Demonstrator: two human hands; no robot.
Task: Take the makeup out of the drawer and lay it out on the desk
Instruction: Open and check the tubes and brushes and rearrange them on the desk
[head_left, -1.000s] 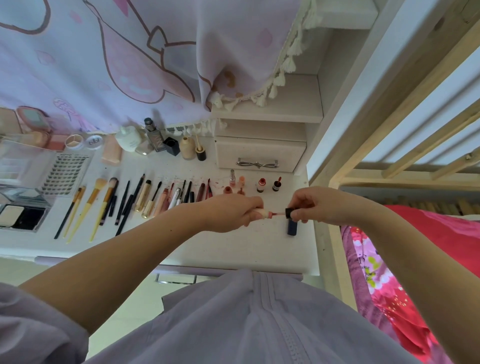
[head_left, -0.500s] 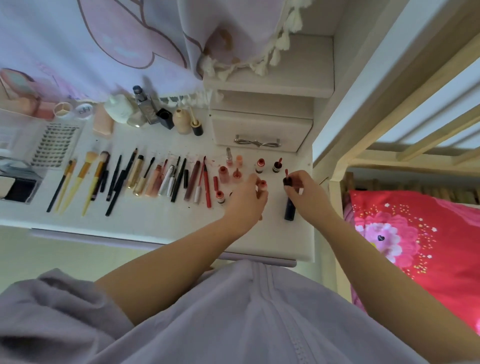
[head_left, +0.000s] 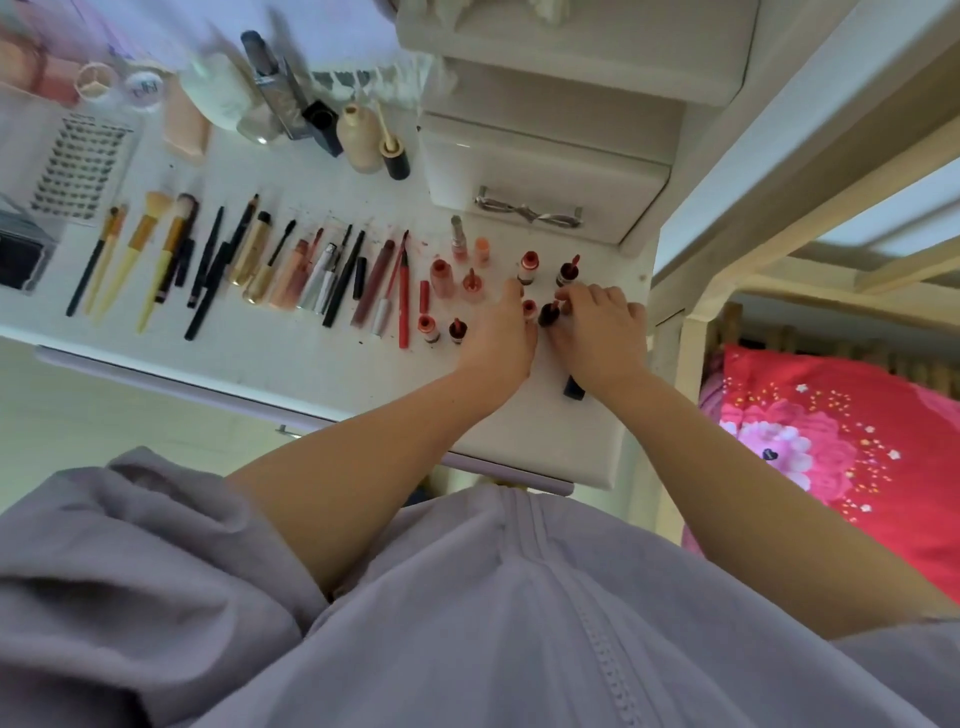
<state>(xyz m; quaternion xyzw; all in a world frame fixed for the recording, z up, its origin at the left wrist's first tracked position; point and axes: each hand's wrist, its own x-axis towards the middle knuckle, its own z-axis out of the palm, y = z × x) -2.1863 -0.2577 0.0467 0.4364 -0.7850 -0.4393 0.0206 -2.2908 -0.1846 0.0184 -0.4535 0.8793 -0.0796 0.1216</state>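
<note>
On the white desk makeup lies in a row: brushes, pencils, lip tubes and small open lip bottles. My left hand reaches among the bottles and pinches a small pink lip tube that stands on the desk. Right beside it, my right hand pinches a dark cap with its wand. A black tube lies on the desk under my right wrist. The small drawer with a bow handle is closed.
Bottles and jars stand along the back of the desk, with a lash tray at the left. A wooden bed frame and red bedding lie to the right. The desk's front edge runs close to my body.
Both hands came down from mid-air to the desk among the small bottles. The pink tube and dark cap, held apart before, now sit low by the desk surface. The view tilted down.
</note>
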